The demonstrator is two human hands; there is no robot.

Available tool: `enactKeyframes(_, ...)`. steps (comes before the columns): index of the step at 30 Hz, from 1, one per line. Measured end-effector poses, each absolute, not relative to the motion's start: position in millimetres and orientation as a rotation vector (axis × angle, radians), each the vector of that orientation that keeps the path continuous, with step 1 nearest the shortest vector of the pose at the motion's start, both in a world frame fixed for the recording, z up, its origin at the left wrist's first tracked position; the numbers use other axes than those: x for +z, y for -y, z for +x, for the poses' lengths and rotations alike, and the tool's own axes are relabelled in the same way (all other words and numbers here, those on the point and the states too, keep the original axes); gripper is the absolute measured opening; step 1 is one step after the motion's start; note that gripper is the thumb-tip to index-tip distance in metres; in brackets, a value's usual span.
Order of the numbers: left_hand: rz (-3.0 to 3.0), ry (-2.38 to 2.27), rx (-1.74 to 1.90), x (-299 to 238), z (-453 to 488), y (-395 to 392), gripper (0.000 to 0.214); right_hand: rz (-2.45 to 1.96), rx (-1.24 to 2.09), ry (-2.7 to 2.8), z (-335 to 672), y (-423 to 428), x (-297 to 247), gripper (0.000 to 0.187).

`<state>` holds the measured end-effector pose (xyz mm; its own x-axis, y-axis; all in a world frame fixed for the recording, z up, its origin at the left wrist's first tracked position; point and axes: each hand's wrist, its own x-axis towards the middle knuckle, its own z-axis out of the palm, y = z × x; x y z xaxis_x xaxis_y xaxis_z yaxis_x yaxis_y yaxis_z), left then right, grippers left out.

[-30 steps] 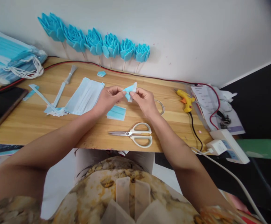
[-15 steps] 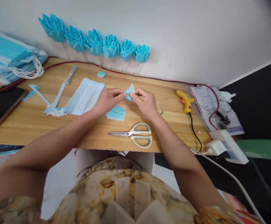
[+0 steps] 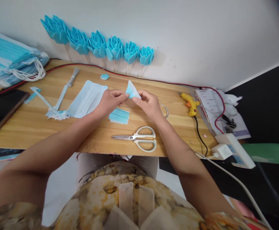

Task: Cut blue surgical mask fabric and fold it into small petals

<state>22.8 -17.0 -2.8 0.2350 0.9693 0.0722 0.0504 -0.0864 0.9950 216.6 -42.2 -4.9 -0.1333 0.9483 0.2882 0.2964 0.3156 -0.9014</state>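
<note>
A small piece of blue-and-white face mask fabric (image 3: 131, 90), folded to a point at the top, is held up above the table between my two hands. My left hand (image 3: 112, 101) pinches its left edge between thumb and fingers. On the other side, my right hand (image 3: 149, 103) grips the lower right corner the same way. Below the left hand lie a few cut blue mask pieces (image 3: 119, 116). White-handled scissors (image 3: 136, 138) rest nearer the table edge, blades pointing left. Beside the left wrist is a stack of pale mask sheets (image 3: 88, 99).
Several blue fabric flowers (image 3: 97, 44) on sticks lean on the wall. A yellow glue gun (image 3: 189, 103) and a power strip (image 3: 236, 150) are at the right. A tape roll (image 3: 165, 110) lies behind my right wrist. A phone (image 3: 3, 110) and bagged masks (image 3: 12, 57) are at left.
The folded fabric piece has turned and opened out; its point now leans further left and more of the pale side shows. Both hands have stayed nearly in place.
</note>
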Motion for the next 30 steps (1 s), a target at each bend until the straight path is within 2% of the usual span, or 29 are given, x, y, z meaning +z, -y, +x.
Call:
enactKeyframes(8, 1.441, -1.021, 1.025, -5.8, 23.4, 16.9, 0.044, -1.272, 0.720, 1.606, 216.1, 41.2, -8.5, 0.030)
enactKeyframes(16, 1.435, -1.037, 1.105, 1.0, 19.7, 15.2, 0.025, -1.146, 0.724, 1.539, 215.2, 40.8, -3.9, 0.052)
enactKeyframes(20, 1.465, -1.075, 1.076, 3.2, 20.2, 16.0, 0.025, -1.119, 0.806, 1.523, 216.6, 37.6, -6.5, 0.061)
enactKeyframes(24, 1.592, -1.055, 0.973, -0.1, 23.2, 19.6, 0.028, -1.110, 0.937, 1.553, 215.4, 37.5, -10.4, 0.054)
enactKeyframes(27, 1.663, -1.010, 0.959, -2.1, 24.5, 21.2, 0.030, -1.154, 0.914, 1.589, 213.7, 38.8, -11.2, 0.044)
enactKeyframes(30, 1.642, -1.009, 0.962, -3.4, 24.7, 20.6, 0.028, -1.187, 0.864, 1.584, 211.7, 39.1, -11.9, 0.042)
